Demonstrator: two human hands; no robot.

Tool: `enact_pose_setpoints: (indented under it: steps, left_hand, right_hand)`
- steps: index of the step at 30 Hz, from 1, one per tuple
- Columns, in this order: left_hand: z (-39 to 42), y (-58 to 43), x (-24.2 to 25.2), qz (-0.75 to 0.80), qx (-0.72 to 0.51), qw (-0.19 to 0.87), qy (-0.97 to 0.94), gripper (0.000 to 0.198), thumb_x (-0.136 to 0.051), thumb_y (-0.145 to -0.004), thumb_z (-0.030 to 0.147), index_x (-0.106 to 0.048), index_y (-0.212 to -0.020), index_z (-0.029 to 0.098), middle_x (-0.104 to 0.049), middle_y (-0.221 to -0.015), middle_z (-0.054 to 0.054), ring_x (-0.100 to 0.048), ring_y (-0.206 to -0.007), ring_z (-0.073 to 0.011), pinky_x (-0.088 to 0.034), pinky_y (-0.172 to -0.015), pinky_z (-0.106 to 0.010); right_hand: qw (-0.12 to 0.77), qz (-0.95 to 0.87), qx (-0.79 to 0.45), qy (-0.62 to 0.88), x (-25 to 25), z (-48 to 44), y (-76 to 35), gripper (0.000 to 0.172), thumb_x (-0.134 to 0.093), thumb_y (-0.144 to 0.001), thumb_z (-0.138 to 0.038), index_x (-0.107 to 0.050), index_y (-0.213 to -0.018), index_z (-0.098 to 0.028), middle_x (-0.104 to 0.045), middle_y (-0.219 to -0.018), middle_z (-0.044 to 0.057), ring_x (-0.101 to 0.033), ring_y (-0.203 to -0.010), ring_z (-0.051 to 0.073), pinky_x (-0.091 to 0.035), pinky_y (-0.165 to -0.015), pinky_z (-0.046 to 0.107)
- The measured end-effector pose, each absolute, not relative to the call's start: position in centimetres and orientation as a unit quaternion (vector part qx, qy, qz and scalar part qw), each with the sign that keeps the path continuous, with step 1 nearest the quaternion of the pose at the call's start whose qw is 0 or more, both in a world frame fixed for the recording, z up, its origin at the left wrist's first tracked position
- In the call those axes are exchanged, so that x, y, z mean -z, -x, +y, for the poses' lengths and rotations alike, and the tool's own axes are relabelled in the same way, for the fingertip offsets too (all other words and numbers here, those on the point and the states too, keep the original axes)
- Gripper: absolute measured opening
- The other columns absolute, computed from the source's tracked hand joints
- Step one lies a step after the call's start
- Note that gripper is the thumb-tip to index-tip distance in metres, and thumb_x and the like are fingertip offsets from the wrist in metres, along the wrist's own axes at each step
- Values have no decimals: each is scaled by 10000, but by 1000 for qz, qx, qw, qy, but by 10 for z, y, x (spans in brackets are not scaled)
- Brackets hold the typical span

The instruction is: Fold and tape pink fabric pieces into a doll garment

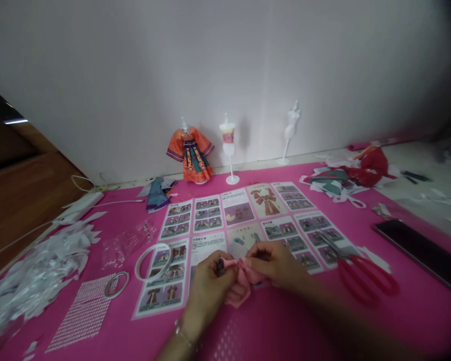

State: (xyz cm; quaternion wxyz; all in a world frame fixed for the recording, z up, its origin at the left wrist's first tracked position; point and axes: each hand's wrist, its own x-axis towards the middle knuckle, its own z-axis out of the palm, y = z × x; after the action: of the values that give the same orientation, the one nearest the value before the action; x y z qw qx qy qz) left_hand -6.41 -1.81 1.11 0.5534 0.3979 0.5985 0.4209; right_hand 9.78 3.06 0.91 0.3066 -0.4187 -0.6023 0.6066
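Both hands meet at the front middle over a printed instruction sheet [206, 230]. My left hand [210, 281] is closed on a piece of pink fabric [240, 293], gripping its left part. A small dark tip shows by the left fingers; I cannot make out what it is. My right hand [272, 263] pinches the same fabric from the right, the fingertips of both hands almost touching. The cloth is bunched between them, its lower edge hanging loose. Red-handled scissors [364, 278] lie to the right, blades pointing away over the sheet's edge.
Against the wall stand a mannequin in an orange robe [191, 153], a mannequin with a pink band [228, 138] and a bare one [291, 125]. White scraps [41, 271], tape rolls [154, 262] and a gem sheet [82, 311] lie left; fabric pieces [349, 173] and a dark phone [421, 253] right.
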Motion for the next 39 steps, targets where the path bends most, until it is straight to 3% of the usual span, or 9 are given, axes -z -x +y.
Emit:
enact_pose_setpoints:
  steps: [8,12,19,22,27,30,33,39]
  left_hand:
    - [-18,66,-5,589,-444,549,-394,258,-700,-709,351,-496,-711,192,-631,-488,27,-621,-386,-151,-451,-363,-192]
    - [-20,63,-13,581,-446,560,-388,265,-700,-711,357,-490,-723,196,-646,-490,17,-616,-395,-148,-463,-369,-196]
    - [-18,65,-11,587,-434,575,-371,302,-755,-647,361,-516,-687,181,-660,-526,6,-636,-433,-147,-483,-415,-199]
    - [-16,67,-7,574,-432,587,-373,284,-748,-642,358,-539,-696,172,-684,-574,-15,-664,-489,-168,-519,-471,-234]
    - [-15,69,-10,559,-422,606,-378,230,-696,-645,331,-563,-738,168,-703,-605,-46,-679,-521,-201,-485,-425,-228]
    - [-16,69,-14,553,-433,608,-370,238,-717,-629,314,-545,-719,176,-702,-605,-34,-695,-562,-199,-527,-509,-246]
    - [-16,68,-17,560,-434,607,-360,276,-734,-624,347,-528,-698,179,-694,-569,-27,-680,-519,-181,-536,-517,-248]
    - [-15,67,-22,590,-430,574,-371,318,-740,-627,389,-606,-774,141,-648,-454,-18,-586,-378,-134,-460,-387,-191]
  right_hand:
    - [342,-601,-591,415,-11,32,-97,116,-600,-687,-285,-602,-655,-173,-592,-601,-16,-527,-561,110,-410,-524,215]
    - [307,-590,-629,402,-12,30,-98,126,-607,-710,-287,-619,-693,-163,-599,-568,-23,-511,-495,93,-388,-482,201]
    - [293,-623,-588,426,-6,31,-99,133,-624,-709,-274,-667,-664,-156,-633,-538,-6,-557,-503,109,-390,-469,193]
    - [282,-618,-596,428,-6,31,-99,171,-641,-719,-315,-670,-663,-156,-625,-521,-7,-542,-479,106,-378,-451,194]
    - [284,-612,-598,432,-7,31,-98,170,-658,-706,-320,-657,-649,-160,-603,-511,-14,-535,-477,107,-378,-456,197]
    - [286,-614,-594,434,-7,32,-98,179,-650,-708,-326,-652,-634,-163,-597,-513,-17,-521,-471,101,-366,-447,194]
    - [289,-616,-588,437,-8,33,-99,196,-639,-715,-333,-652,-626,-158,-591,-512,-18,-499,-458,90,-343,-429,185]
    - [276,-594,-603,456,-9,33,-100,230,-630,-734,-361,-648,-640,-152,-550,-485,-39,-412,-391,56,-288,-377,171]
